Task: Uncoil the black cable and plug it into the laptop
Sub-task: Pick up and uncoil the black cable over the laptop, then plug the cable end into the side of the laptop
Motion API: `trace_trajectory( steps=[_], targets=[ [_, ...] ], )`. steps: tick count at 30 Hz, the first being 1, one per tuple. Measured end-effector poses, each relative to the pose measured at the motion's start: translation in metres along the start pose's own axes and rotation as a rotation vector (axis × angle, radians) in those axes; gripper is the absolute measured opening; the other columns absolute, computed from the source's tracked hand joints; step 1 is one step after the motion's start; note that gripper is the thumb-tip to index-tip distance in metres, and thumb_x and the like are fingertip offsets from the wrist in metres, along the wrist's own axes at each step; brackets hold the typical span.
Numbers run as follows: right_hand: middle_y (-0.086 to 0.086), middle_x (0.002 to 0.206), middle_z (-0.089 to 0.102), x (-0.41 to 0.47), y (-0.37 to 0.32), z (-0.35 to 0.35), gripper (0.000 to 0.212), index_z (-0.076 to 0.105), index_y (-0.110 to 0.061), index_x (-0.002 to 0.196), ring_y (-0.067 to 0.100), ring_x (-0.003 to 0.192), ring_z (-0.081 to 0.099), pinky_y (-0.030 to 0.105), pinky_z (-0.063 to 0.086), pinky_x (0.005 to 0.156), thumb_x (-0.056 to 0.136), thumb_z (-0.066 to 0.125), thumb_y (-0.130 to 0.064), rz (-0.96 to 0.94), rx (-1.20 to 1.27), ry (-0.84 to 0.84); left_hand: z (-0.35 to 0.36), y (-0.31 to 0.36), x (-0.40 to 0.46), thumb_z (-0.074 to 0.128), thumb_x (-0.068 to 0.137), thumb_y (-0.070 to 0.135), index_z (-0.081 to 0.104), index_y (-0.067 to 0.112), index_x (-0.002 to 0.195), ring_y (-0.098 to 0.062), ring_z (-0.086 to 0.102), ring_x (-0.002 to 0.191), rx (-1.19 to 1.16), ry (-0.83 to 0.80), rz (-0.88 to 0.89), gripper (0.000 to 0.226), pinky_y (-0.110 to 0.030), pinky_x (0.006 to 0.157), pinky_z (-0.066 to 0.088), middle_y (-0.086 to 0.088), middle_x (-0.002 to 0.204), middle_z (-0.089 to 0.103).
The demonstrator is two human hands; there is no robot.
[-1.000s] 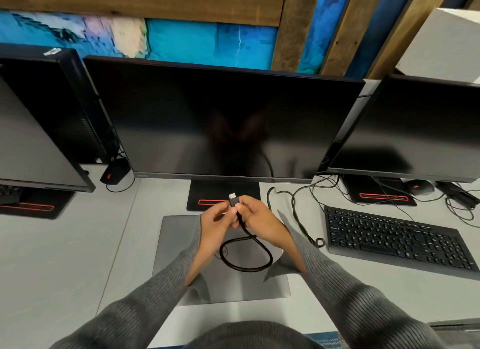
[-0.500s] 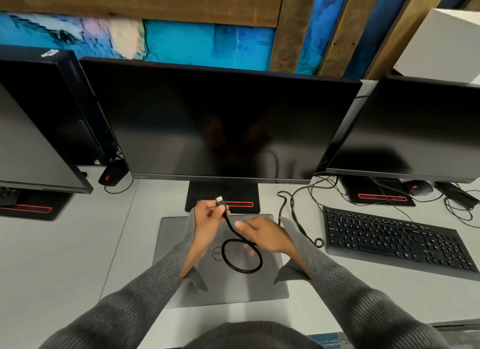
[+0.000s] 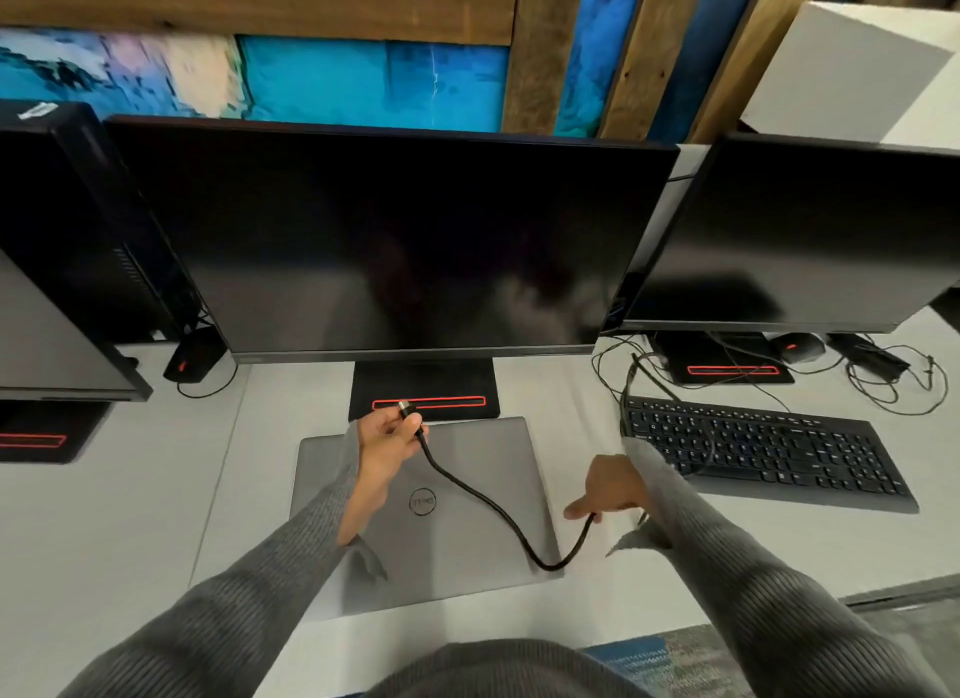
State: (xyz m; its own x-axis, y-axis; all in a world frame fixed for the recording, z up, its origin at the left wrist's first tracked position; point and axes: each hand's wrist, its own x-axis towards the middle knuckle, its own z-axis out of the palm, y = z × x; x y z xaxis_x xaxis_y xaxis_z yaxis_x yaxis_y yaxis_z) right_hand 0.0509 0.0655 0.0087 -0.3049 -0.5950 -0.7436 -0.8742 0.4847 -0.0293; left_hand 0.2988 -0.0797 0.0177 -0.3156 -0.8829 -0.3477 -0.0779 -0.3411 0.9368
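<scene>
Left hand (image 3: 387, 440) grip clenched on black cable (image 3: 488, 505) plug end above closed laptop (image 3: 467, 552); right hand (image 3: 610, 489) grip pinched cable past laptop's right edge, over bare desk (image 3: 597, 401).

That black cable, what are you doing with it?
A person at a desk holds the black cable stretched between both hands. The left hand pinches the end with the silver plug, up near the monitor stand. The right hand holds the cable further along, off the right side of the closed grey laptop. The cable sags in a single curve over the lid, with no loops showing. The plug is not in the laptop yet.
</scene>
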Motion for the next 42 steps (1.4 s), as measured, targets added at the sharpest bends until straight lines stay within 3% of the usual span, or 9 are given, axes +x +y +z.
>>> trace_trajectory(
  steps=[5, 9, 13, 21, 26, 30, 34, 38, 42],
  targets=[
    [0.007, 0.114, 0.068, -0.015, 0.017, 0.012, 0.041, 0.068, -0.011, 0.102, 0.023, 0.101, 0.065, 0.034, 0.052, 0.085, 0.087, 0.054, -0.046, 0.001, -0.178, 0.187, 0.021, 0.011, -0.006, 0.055, 0.086, -0.003, 0.059, 0.006, 0.077, -0.022, 0.063, 0.076, -0.016, -0.176, 0.008, 0.013, -0.021, 0.067, 0.057, -0.012, 0.074, 0.058],
    [-0.001, 0.099, 0.073, -0.005, 0.003, 0.019, 0.015, 0.067, -0.028, 0.080, 0.017, 0.084, 0.069, 0.026, 0.053, 0.068, 0.087, 0.059, -0.039, -0.054, 0.180, 0.402, 0.049, -0.001, -0.012, 0.058, 0.084, -0.004, 0.059, 0.007, 0.080, -0.018, 0.068, 0.076, 0.026, -0.240, -0.031, 0.012, -0.026, 0.072, 0.057, -0.002, 0.063, 0.062],
    [0.008, 0.097, 0.074, -0.001, -0.023, 0.010, 0.022, 0.069, -0.013, 0.098, 0.023, 0.090, 0.068, 0.032, 0.050, 0.082, 0.089, 0.063, -0.032, -0.343, 0.579, 0.508, 0.073, -0.014, -0.017, 0.056, 0.084, -0.007, 0.060, 0.010, 0.079, -0.005, 0.070, 0.061, 0.040, -0.277, -0.061, 0.018, -0.021, 0.065, 0.057, 0.008, 0.049, 0.066],
    [-0.004, 0.085, 0.069, 0.006, -0.019, -0.011, 0.019, 0.062, -0.029, 0.103, 0.004, 0.074, 0.066, 0.024, 0.056, 0.065, 0.086, 0.069, -0.023, -0.575, 1.002, 0.350, 0.115, -0.021, -0.016, 0.052, 0.086, -0.007, 0.058, -0.003, 0.108, -0.019, 0.072, 0.083, -0.144, -0.318, -0.181, 0.024, -0.028, 0.075, 0.059, -0.014, 0.094, 0.071],
    [0.005, 0.100, 0.070, 0.009, 0.019, -0.015, 0.029, 0.060, -0.020, 0.120, 0.022, 0.085, 0.071, 0.022, 0.052, 0.064, 0.100, 0.044, -0.035, -0.567, 1.197, 0.007, 0.146, -0.026, -0.019, 0.049, 0.089, -0.002, 0.062, -0.001, 0.103, -0.021, 0.070, 0.088, -0.264, -0.350, -0.153, 0.019, -0.029, 0.081, 0.058, -0.014, 0.096, 0.071],
    [0.002, 0.100, 0.073, 0.022, 0.053, -0.019, 0.031, 0.069, -0.018, 0.113, 0.010, 0.069, 0.066, 0.020, 0.041, 0.058, 0.098, 0.049, -0.037, -0.555, 1.095, 0.025, 0.161, -0.035, -0.016, 0.059, 0.085, 0.005, 0.063, -0.001, 0.100, -0.024, 0.065, 0.089, 0.050, -0.373, 0.077, 0.018, -0.037, 0.086, 0.052, -0.013, 0.093, 0.068],
    [0.016, 0.093, 0.074, 0.037, 0.068, -0.025, 0.019, 0.073, -0.003, 0.103, -0.003, 0.059, 0.061, 0.012, 0.046, 0.054, 0.088, 0.067, -0.014, -0.596, 0.986, 0.114, 0.167, -0.051, -0.020, 0.073, 0.067, 0.004, 0.072, 0.032, 0.077, -0.007, 0.065, 0.080, 0.246, -0.167, 0.237, 0.030, -0.042, 0.084, 0.051, 0.013, 0.078, 0.072],
    [0.004, 0.083, 0.074, 0.059, 0.066, -0.019, 0.013, 0.077, -0.009, 0.094, -0.006, 0.058, 0.058, 0.017, 0.047, 0.065, 0.082, 0.074, -0.014, -0.568, 0.812, 0.260, 0.151, -0.065, -0.021, 0.074, 0.072, 0.011, 0.064, 0.020, 0.104, -0.015, 0.058, 0.103, 0.517, 0.057, 0.201, 0.035, -0.044, 0.096, 0.048, 0.001, 0.111, 0.063],
    [-0.001, 0.098, 0.075, 0.073, 0.061, 0.001, 0.015, 0.075, -0.016, 0.099, 0.009, 0.086, 0.066, 0.010, 0.045, 0.074, 0.086, 0.070, -0.020, -0.549, 0.723, 0.400, 0.132, -0.060, -0.025, 0.067, 0.079, 0.015, 0.056, 0.014, 0.123, -0.022, 0.050, 0.122, 0.818, -0.055, 0.225, 0.046, -0.030, 0.107, 0.035, -0.007, 0.133, 0.054]
  ],
)
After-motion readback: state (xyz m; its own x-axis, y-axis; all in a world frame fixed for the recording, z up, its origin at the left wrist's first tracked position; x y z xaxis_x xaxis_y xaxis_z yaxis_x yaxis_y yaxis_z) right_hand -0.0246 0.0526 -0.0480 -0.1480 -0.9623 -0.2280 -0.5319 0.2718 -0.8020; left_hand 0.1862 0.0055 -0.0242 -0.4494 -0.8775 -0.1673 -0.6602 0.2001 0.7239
